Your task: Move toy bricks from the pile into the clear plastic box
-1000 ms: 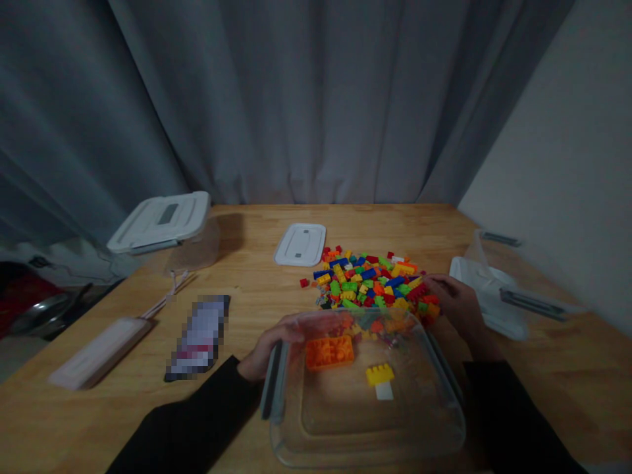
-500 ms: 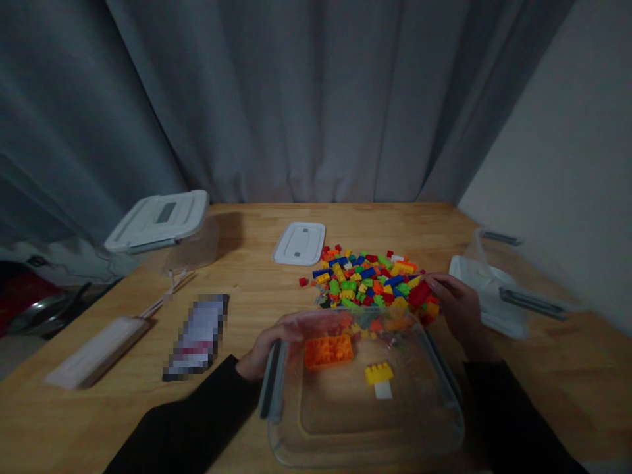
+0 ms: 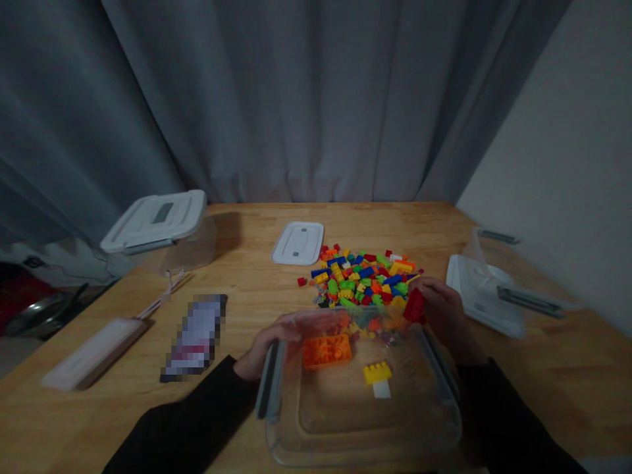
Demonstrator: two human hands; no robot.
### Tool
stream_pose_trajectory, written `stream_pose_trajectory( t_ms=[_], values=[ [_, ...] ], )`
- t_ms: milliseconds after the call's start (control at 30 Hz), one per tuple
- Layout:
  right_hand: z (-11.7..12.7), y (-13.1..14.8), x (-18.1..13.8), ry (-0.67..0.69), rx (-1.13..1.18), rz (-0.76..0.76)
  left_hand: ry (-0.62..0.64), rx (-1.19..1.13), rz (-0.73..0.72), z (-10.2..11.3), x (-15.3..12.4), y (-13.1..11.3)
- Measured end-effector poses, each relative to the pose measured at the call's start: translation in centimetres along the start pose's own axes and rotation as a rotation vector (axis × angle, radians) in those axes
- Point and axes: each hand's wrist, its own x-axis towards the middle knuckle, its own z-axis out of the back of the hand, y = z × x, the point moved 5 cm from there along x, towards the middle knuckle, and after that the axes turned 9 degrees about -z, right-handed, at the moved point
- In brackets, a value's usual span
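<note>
Two hands, both mine, appear in the head view. My right hand (image 3: 442,306) is closed in a pinch on a red toy building brick (image 3: 415,307), near the far right corner of a clear plastic box (image 3: 340,421) and at the near right edge of the pile of coloured bricks (image 3: 360,273) on the worktop (image 3: 257,296). I judge the brick light, stiff, smooth and hard to break; two opposite sides should offer the surest hold. My left hand (image 3: 259,349), partly curled, holds the box at its far left corner, beside a grey clasp (image 3: 267,385); how firmly, I cannot tell. The box looks light and slightly flexible, best steadied by its rim. Inside lie an orange brick (image 3: 326,351) and a yellow brick (image 3: 378,372).
</note>
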Motion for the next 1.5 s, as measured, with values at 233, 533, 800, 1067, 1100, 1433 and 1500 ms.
stream_pose_trajectory(
  t_ms=[233, 533, 800, 1067, 1100, 1433, 1500],
  values=[
    [-1.2, -0.2, -0.6, 0.108, -0.007, 0.014, -0.001, 0.025, 0.009, -0.7, 0.2, -0.3],
    [-1.9, 1.2, -1.5, 0.232, -0.068, -0.021, 0.008, 0.004, -0.013, -0.2, 0.3, 0.0],
    [-2.3, 1.2, -1.6, 0.289, -0.139, -0.011, 0.011, 0.01, -0.006, -0.7, 0.3, -0.2],
    [-4.3, 8.7, -1.2, 0.473, -0.445, 0.184, 0.03, 0.048, -0.004, -0.6, 0.4, -0.4],
    [-4.9, 9.9, -1.2, 0.517, -0.555, 0.19, 0.034, 0.043, -0.004, -0.4, 0.3, -0.4],
    [-9.7, 12.6, -4.9, 0.904, -1.032, 0.093, 0.047, 0.05, -0.011, -1.4, 0.7, -0.4],
    [-10.4, 12.4, -5.7, 0.893, -1.099, 0.11, 0.064, 0.056, -0.006, -1.9, 0.8, -0.6]
  ],
)
